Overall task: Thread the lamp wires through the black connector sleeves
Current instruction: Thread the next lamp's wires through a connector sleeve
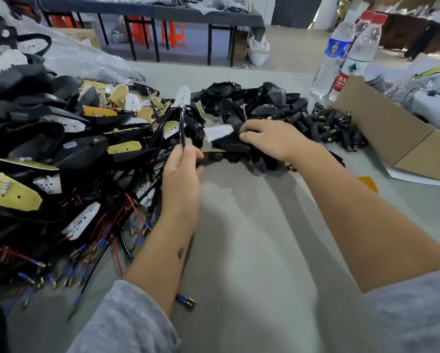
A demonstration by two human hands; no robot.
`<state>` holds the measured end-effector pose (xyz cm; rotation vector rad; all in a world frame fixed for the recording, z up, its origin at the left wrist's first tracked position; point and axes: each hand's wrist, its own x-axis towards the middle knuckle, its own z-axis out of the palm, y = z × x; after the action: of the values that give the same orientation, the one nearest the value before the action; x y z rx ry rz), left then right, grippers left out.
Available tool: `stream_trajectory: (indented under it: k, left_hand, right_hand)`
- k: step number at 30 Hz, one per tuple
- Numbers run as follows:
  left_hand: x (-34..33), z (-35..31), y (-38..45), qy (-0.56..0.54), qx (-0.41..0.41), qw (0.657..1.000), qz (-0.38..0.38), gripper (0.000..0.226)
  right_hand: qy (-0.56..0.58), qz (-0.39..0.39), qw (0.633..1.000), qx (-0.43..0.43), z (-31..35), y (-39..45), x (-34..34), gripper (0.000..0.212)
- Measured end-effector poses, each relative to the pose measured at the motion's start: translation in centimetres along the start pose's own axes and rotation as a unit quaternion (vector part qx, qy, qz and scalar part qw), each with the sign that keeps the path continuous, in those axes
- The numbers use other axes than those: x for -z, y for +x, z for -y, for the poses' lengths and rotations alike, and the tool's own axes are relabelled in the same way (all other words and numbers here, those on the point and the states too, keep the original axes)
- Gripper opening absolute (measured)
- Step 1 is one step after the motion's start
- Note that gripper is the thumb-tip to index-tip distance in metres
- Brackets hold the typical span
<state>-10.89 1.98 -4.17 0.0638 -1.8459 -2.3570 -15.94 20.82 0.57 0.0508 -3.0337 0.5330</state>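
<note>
Lamp pile: a heap of black lamp housings point(48, 138) with white and yellow LED boards covers the left edge of the bench point(252, 238), reaching toward the far left corner.
Loose wires: black and red wires point(117, 225) with blue-sleeved brass terminals trail from the heap toward the near left edge.
Plastic bag: a clear bag point(81, 57) lies behind the heap at the far left corner.
Left hand: the left hand point(182, 179) is raised over the middle of the bench just beside the heap, fingers curled round a bundle of black lamp wires point(182, 128), pinching it near its top.
Lamp wires: the bundle runs up from the left hand to a white LED board point(183, 96), which stands upright above the pile.
Black parts: a second heap of black plastic housings point(239, 103) lies toward the far edge, centre.
Right hand: the right hand point(270, 140) rests on the near side of that heap, fingers curled onto a black piece; motion blur hides whether it truly grips it.
Connector sleeves: black connector sleeves point(326, 123) with brass ends lie heaped just right of the right hand, untouched.
Cardboard box: an open box point(392, 138) sits at the right edge, touching the sleeve heap.
Bottles: two clear water bottles point(346, 52) stand at the far right, behind the box.
</note>
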Motion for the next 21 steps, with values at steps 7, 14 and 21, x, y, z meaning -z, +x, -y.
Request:
stream_trajectory:
  k: [7,14,21]
  left_hand:
    - [0.3,-0.2,-0.5,0.076,-0.098,0.991,0.04,0.034]
    - [-0.4,-0.8,-2.2,0.075,-0.076,0.981,0.163,0.028]
    - [-0.4,-0.8,-2.6,0.041,-0.039,0.975,0.213,0.03]
  right_hand:
    - [0.137,-0.144,0.98,0.019,-0.7,-4.6,0.3,0.041]
    - [0.266,-0.27,0.925,0.027,4.4,-9.7,-3.6,0.014]
    - [0.284,-0.215,0.933,0.048,7.5,-11.2,-5.7,0.028]
